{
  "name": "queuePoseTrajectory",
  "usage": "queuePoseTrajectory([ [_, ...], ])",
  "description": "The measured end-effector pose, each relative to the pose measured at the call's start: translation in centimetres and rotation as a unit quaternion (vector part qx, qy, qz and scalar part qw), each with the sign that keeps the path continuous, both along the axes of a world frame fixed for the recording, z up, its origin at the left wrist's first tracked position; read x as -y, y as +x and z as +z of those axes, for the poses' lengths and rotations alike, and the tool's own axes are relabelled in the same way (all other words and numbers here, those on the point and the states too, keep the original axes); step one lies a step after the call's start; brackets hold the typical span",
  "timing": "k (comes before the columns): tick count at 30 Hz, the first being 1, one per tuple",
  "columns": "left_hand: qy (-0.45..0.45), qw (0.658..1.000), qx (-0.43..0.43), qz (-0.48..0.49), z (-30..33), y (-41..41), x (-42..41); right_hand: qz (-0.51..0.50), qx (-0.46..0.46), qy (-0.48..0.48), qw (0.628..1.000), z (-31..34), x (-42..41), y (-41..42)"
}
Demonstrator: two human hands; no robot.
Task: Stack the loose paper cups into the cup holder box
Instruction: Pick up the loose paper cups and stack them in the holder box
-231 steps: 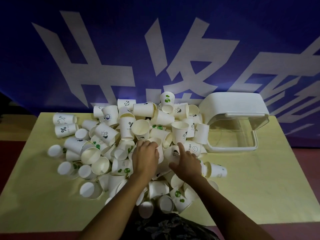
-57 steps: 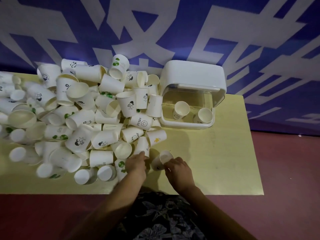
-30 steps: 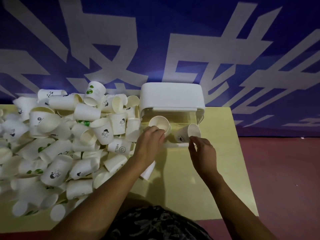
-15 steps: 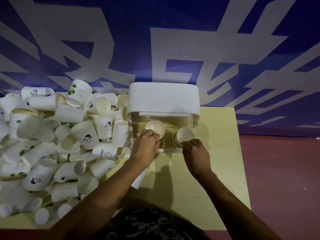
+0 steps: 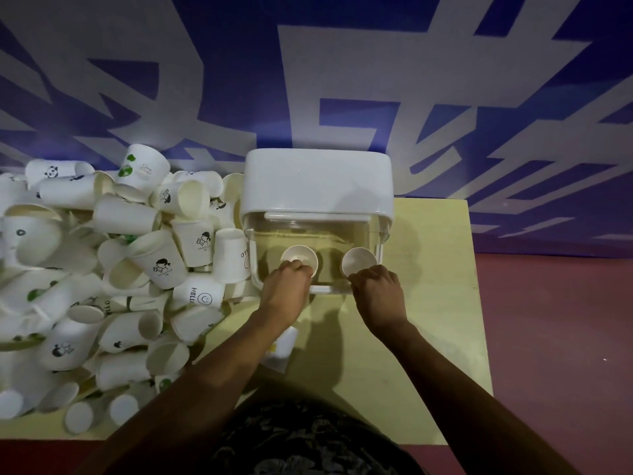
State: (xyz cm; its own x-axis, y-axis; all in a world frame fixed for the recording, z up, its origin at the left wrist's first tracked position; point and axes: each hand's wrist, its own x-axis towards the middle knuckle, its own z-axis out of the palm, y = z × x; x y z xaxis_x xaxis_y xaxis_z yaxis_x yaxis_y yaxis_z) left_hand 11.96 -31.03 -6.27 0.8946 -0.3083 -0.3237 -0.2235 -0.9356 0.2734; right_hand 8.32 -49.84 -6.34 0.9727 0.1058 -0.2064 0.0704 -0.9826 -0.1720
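Two cups at the mouth of the cup holder box [image 5: 317,180].

Left hand [image 5: 282,289] curled round left cup [image 5: 298,257]; right hand [image 5: 376,289] gripping right cup [image 5: 358,260], both inside the clear front. Loose cup pile [image 5: 113,269] heaped just left of the box on yellow table [image 5: 438,303].

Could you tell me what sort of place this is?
Probably a staged recording or event space: a blue banner with huge white characters behind a plain yellow table heaped with paper cups.
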Motion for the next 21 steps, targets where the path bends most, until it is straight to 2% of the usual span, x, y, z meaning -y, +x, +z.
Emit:
queuePoseTrajectory([
  [3,-0.069,0.996,0.037,0.033,0.4,-1.5,-0.8,-0.020,0.043,0.039,0.998,0.5,-0.6,-0.8],
  [6,-0.124,0.987,0.083,0.058,1.3,-2.9,-2.2,0.017,0.086,0.113,0.990,1.8,-2.3,-2.1],
  [10,-0.130,0.987,0.069,0.071,2.4,-5.9,-5.9,0.126,0.012,0.164,0.978,1.7,-6.0,-5.2],
  [14,-0.076,0.986,0.037,0.142,2.4,-9.7,-10.2,0.267,-0.073,0.115,0.954,-0.4,-9.6,-8.2],
  [16,-0.079,0.967,0.018,0.243,2.2,-11.3,-12.0,0.302,-0.099,0.079,0.945,-1.2,-10.7,-9.2],
  [19,-0.130,0.900,-0.009,0.416,1.7,-12.8,-14.4,0.275,-0.120,0.035,0.953,-1.3,-12.4,-10.0],
  [21,-0.130,0.885,0.009,0.447,1.8,-13.6,-15.6,0.232,-0.115,0.011,0.966,-1.1,-13.4,-10.0],
])
